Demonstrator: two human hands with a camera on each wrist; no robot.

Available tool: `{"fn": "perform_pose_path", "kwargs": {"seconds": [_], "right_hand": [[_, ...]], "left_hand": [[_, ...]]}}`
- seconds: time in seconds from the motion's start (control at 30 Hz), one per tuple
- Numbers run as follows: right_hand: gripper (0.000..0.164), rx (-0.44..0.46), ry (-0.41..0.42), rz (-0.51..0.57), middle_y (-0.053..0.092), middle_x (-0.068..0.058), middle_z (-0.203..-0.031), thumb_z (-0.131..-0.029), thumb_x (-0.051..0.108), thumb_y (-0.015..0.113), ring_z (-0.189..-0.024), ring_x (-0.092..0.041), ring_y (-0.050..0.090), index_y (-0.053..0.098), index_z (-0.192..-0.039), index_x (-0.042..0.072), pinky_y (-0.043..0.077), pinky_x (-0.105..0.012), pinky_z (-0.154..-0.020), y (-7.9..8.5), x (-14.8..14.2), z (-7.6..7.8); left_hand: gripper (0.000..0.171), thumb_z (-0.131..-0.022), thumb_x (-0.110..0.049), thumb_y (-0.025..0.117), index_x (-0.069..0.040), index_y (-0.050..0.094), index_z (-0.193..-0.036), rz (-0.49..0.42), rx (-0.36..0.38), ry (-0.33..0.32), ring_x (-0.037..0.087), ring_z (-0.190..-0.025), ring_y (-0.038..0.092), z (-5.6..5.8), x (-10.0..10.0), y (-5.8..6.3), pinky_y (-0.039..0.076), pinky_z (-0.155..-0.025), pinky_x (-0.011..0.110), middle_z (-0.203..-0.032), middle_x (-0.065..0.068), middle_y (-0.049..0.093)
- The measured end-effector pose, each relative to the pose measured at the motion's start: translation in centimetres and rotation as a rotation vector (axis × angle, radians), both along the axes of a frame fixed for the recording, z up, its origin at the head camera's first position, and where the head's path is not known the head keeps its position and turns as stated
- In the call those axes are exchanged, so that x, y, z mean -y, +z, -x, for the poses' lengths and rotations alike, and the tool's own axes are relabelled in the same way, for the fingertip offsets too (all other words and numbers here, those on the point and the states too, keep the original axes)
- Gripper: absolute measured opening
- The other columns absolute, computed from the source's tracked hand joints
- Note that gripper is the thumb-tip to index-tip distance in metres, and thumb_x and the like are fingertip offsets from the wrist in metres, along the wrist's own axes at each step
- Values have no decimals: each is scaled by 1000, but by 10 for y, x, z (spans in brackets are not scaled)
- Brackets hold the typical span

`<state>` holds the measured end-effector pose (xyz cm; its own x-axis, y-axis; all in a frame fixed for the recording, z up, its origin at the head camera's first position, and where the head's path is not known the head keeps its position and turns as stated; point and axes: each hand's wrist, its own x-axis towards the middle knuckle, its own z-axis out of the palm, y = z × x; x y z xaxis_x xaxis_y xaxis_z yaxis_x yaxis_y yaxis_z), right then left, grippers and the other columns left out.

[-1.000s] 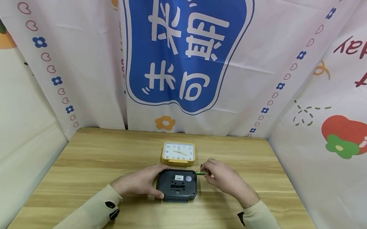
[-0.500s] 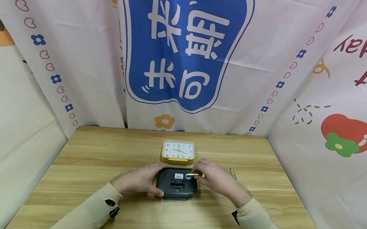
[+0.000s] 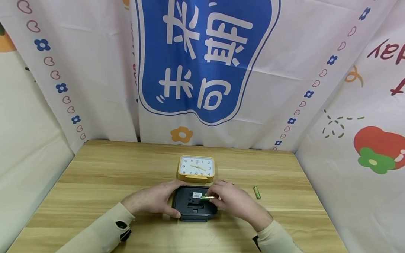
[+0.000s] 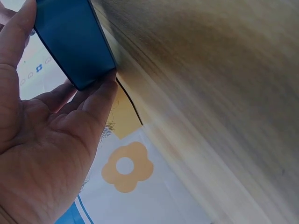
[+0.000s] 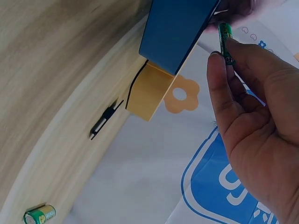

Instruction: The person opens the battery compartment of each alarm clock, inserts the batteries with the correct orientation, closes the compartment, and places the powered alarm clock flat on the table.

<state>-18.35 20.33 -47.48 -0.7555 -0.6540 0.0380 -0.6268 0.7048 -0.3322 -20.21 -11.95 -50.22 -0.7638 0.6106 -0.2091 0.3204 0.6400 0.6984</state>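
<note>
A dark alarm clock (image 3: 183, 196) lies face down on the wooden table, its back with a white label and an uncovered battery slot facing up. My left hand (image 3: 158, 198) grips its left end, thumb at the near edge and fingers at the far edge; in the left wrist view the hand (image 4: 51, 135) holds the clock's dark side (image 4: 74, 42). Thumb and fingers of my right hand (image 3: 235, 202) pinch a green battery (image 3: 206, 197) just above the clock's back. The right wrist view also shows this battery (image 5: 224, 39) between the fingertips.
A second green battery (image 3: 256, 192) lies on the table to the right. Behind the dark clock a yellow alarm clock (image 3: 196, 168) faces up. A small black piece (image 5: 106, 119) lies on the table beyond the right hand. Printed cloth (image 3: 291, 70) hangs behind the table.
My right hand has carried one battery leftward from beside the dark clock to over its back, by the slot. The other battery has come into view on the table. My left hand stays put.
</note>
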Motion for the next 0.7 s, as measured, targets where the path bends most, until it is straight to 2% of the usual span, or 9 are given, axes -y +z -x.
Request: {"fn": "perform_pose_path", "kwargs": {"seconds": [0.5, 0.7], "right_hand": [[11, 47, 22, -21, 79, 2, -121, -110, 14, 85, -97, 0, 67, 84, -121, 16, 63, -21, -83, -5, 8, -1], [11, 36, 29, -31, 79, 3, -122, -109, 14, 85, -103, -1, 68, 84, -120, 17, 64, -23, -86, -6, 10, -4]], "left_hand": [[108, -87, -42, 107, -9, 52, -174, 0, -9, 5, 36, -159, 60, -1, 0, 0, 48, -138, 66, -172, 16, 61], [109, -87, -42, 107, -8, 51, -174, 1, -10, -1, 36, -159, 60, -1, 0, 0, 48, -138, 66, -172, 17, 61]]}}
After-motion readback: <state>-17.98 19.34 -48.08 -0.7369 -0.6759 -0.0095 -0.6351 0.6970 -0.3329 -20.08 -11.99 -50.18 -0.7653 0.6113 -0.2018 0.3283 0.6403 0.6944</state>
